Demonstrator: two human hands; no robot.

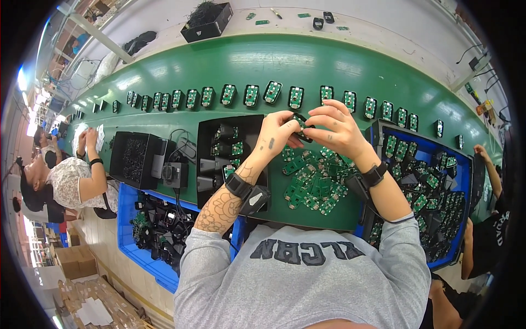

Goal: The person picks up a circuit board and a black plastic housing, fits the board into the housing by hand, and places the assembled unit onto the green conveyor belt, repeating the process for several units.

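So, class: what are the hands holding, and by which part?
Both hands, left hand and right hand, pinch a small black part by its ends.

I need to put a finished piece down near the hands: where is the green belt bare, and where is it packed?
Bare green belt lies beyond the row of cases, up to the white ledge. A small gap sits between the black tray and that row. Under both hands the board pile crowds it; the blue bin is full.
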